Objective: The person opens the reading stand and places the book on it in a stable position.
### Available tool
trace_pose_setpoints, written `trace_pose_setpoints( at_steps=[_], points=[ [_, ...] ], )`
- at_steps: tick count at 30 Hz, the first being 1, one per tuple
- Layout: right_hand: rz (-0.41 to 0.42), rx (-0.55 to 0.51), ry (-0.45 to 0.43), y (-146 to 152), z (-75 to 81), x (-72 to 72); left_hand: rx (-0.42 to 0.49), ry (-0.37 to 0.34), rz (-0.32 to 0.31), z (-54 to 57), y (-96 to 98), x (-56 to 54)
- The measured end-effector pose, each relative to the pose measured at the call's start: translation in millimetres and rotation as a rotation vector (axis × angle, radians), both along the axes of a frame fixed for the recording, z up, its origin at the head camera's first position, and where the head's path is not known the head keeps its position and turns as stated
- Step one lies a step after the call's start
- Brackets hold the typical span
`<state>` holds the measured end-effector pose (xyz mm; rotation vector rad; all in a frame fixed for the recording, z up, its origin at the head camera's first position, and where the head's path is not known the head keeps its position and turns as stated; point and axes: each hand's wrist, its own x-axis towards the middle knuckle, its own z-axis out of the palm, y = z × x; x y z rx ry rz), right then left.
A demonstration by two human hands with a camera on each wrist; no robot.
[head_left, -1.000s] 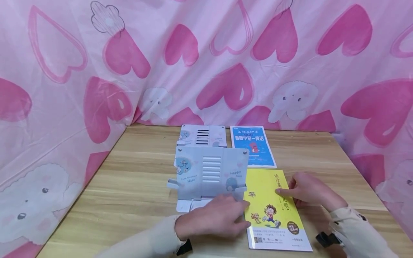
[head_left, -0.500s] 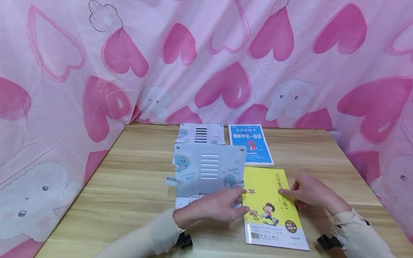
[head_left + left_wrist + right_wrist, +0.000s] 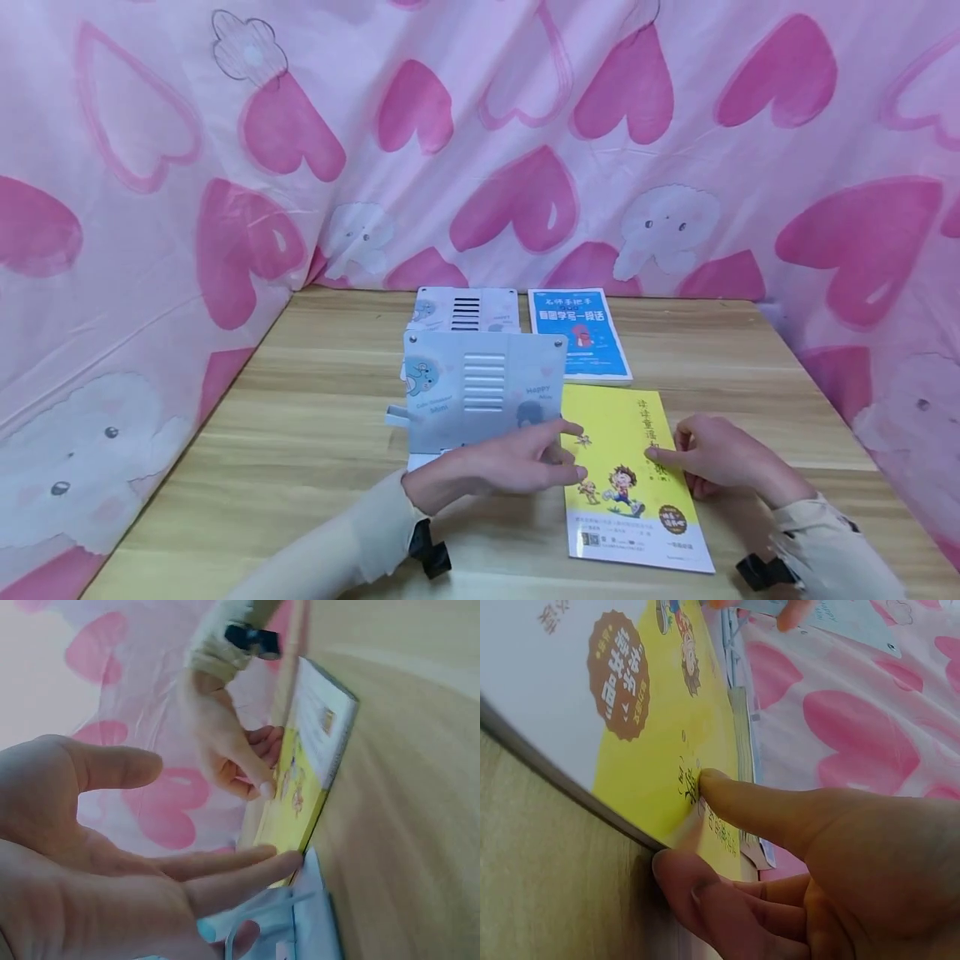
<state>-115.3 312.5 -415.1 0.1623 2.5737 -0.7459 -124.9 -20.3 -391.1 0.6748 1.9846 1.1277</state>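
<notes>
A yellow book (image 3: 611, 450) with a cartoon child and dog on its cover lies in front of the person, right of a pale blue book stand (image 3: 483, 383). My right hand (image 3: 723, 457) pinches the book's right edge: in the right wrist view the thumb (image 3: 742, 799) presses on the cover and the curled fingers (image 3: 686, 892) are at the edge. My left hand (image 3: 517, 457) is in front of the stand's lower right, its index finger and thumb reaching over the book's left edge. In the left wrist view its fingers (image 3: 225, 877) are straight and the thumb stands apart.
Behind the front stand is a second similar stand (image 3: 468, 308), partly hidden by it. A blue book (image 3: 581, 333) lies to its right, beyond the yellow one. Pink heart-patterned cloth (image 3: 517, 200) encloses the wooden table (image 3: 300, 417) at the back and sides.
The left hand has moved slightly up and away from me along the stand's front, its index finger now pointing out over the yellow book. The right hand keeps its pinch on the book.
</notes>
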Motion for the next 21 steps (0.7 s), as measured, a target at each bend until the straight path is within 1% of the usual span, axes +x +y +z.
trace_pose_setpoints(
  at_steps=[1, 3, 5, 7, 11, 13, 16, 19, 21],
  points=[
    [-0.008, 0.001, -0.002, 0.7, -0.1, 0.2, 0.013, -0.024, -0.001, 0.9, -0.6, -1.4],
    [-0.012, 0.009, 0.002, 2.1, -0.3, 1.1, 0.018, -0.040, -0.004, 2.5, -0.8, -2.5],
    [-0.017, 0.014, 0.006, 3.0, -0.2, 2.1, 0.015, -0.039, 0.007, 3.0, 0.2, -1.2],
    [-0.013, 0.014, 0.010, 3.5, 0.3, 2.8, 0.031, -0.042, 0.026, 2.1, 3.1, 1.9],
    [-0.006, 0.005, 0.010, 4.5, 1.6, 3.3, 0.049, -0.050, 0.082, 1.5, 11.1, 9.6],
    [-0.008, 0.003, 0.006, 5.0, 2.0, 3.1, 0.058, -0.081, 0.113, 2.7, 15.1, 13.0],
    [0.000, -0.002, 0.011, 6.9, 2.1, 3.4, 0.066, -0.115, 0.174, 4.9, 20.1, 17.5],
    [0.008, -0.002, 0.018, 9.2, 2.9, 4.5, 0.104, -0.164, 0.245, 5.9, 22.4, 22.1],
    [0.000, 0.000, 0.014, 10.6, 3.5, 4.8, 0.138, -0.198, 0.280, 5.7, 22.9, 24.5]
  ],
)
